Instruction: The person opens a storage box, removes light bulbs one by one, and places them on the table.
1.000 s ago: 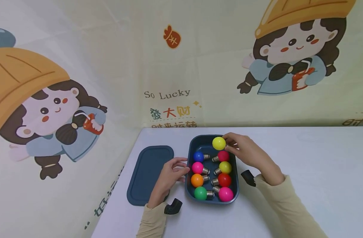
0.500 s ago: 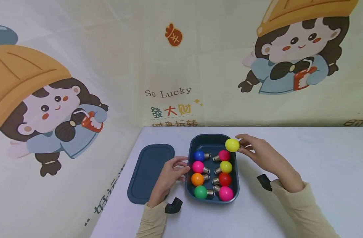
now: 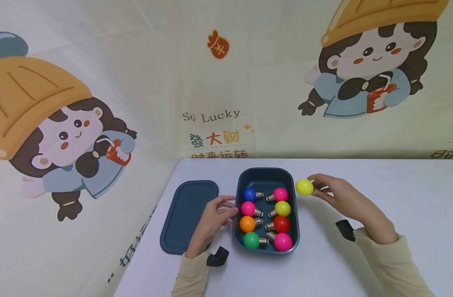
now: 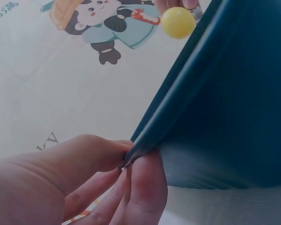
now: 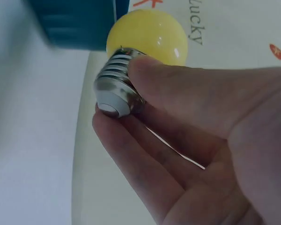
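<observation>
Between thumb and fingers my right hand (image 3: 339, 194) pinches a yellow light bulb (image 3: 304, 187) by its metal screw base. Bulb and hand are in the air just right of the dark blue box (image 3: 265, 175); the ribbed base shows well in the right wrist view. My left hand (image 3: 214, 216) pinches the box's left rim, thumb on top and fingers below, as the left wrist view shows. Several bulbs lie in two columns inside: blue (image 3: 249, 194), pink, orange (image 3: 247, 224) and green (image 3: 251, 240) at left; pink, yellow (image 3: 282, 208), red (image 3: 281, 224) and pink at right.
A flat dark blue lid (image 3: 185, 218) lies on the white table (image 3: 360, 169) left of the box, partly behind my left hand. A printed cloth (image 3: 271, 82) hangs upright along the table's back and left sides.
My right hand has carried the yellow bulb rightward, from above the box's back right corner to outside its right wall. My left hand has stayed at the left rim.
</observation>
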### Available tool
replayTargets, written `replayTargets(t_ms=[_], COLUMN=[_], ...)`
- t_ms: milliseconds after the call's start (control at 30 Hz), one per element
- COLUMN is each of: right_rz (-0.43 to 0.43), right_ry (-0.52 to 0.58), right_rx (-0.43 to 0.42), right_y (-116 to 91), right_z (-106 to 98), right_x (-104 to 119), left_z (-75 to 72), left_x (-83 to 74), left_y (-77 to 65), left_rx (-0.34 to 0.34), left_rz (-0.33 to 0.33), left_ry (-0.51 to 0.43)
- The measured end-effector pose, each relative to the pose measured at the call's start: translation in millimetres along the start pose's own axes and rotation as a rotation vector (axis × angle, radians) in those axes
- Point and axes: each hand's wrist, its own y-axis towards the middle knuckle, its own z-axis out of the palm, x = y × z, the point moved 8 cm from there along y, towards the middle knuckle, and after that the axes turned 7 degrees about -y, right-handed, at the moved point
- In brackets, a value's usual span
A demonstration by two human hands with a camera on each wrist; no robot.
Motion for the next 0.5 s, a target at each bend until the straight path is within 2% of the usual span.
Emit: replayTargets(t_ms=[133,233,500], right_rz=[-0.02,-0.02,0.052], right_ry=[0.003,-0.024,-0.084], right_rx=[-0.005,-0.014,0.004], right_y=[1,0,-2], right_z=[2,2,8], right_x=[-5,-11,-24], left_z=[-3.6,-3.1,0.7], left_x=[0.0,0.0,-3.4], left_y=[-1.5,0.8,3.2], left_rx=[-0.013,0.001,0.021], left_rz=[0.002,0.015,0.034], left_ry=[0.002,0.006,0.02])
